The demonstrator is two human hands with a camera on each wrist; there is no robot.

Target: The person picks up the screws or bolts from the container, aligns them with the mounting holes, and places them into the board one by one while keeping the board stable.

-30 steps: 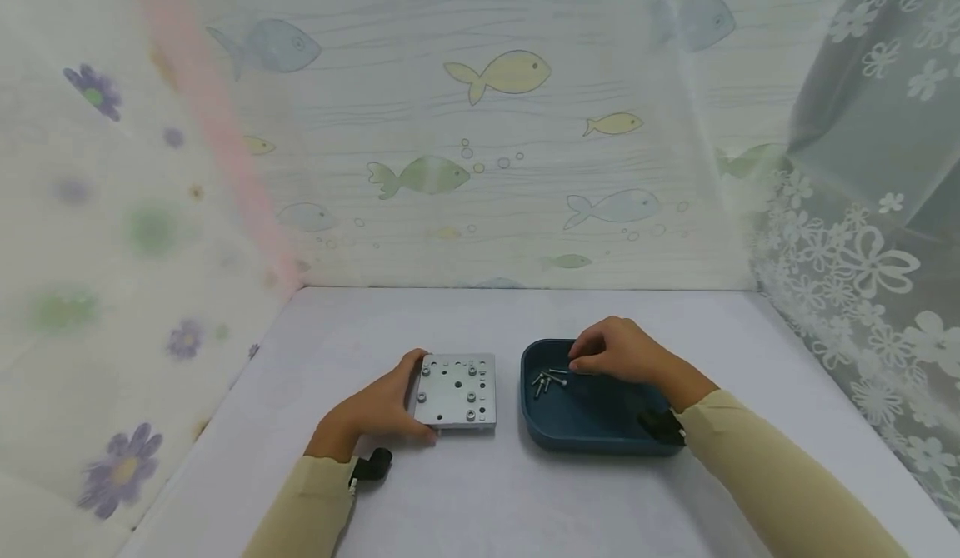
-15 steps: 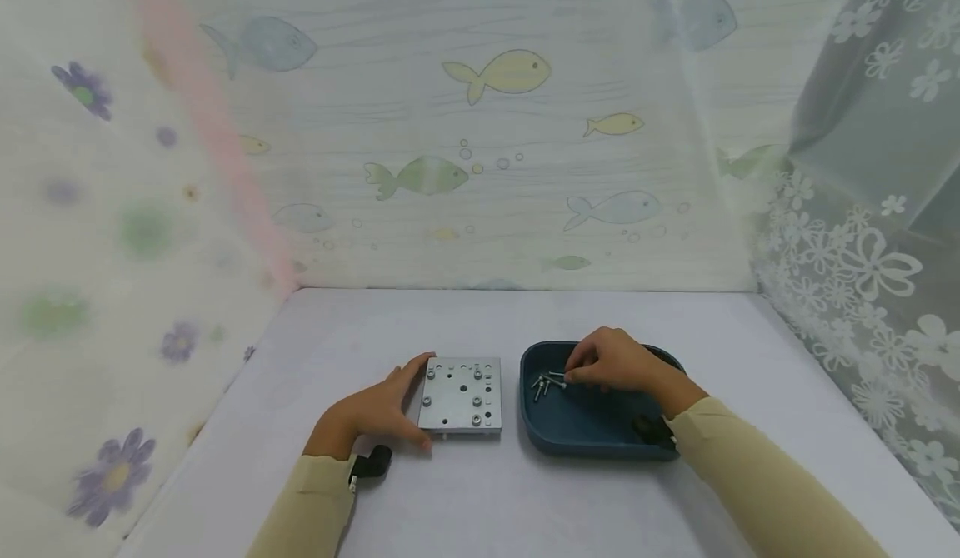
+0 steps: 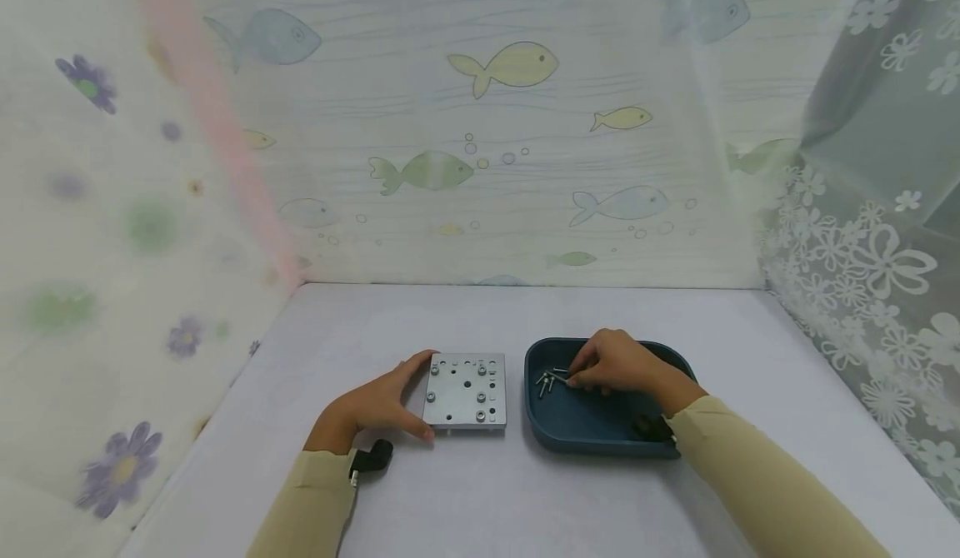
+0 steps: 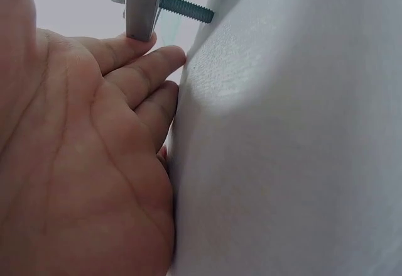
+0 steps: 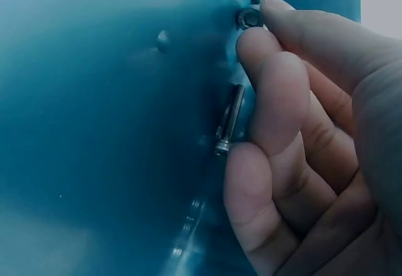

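Note:
A silver metal plate (image 3: 467, 404) with several holes stands slightly above the table on screws whose heads show on top. My left hand (image 3: 375, 404) holds its left side, thumb at the near corner and fingers at the far one. In the left wrist view, fingertips touch the plate's edge (image 4: 143, 5), and a threaded screw (image 4: 188, 9) sticks out beneath it. My right hand (image 3: 618, 366) reaches into a dark blue tray (image 3: 600, 445). Its thumb and index finger pinch a socket-head screw (image 5: 250, 18). Another screw (image 5: 232, 119) lies below the fingertips.
Several loose screws (image 3: 546, 381) lie at the tray's left side. A white cloth covers the table (image 3: 465, 500). Fish-patterned fabric (image 3: 510, 166) hangs behind it, with a lace curtain (image 3: 885, 258) at right.
My right hand has moved a little left and down, from beside the screws onto one. The plate has shifted slightly right against my left hand, which stays nearly in place.

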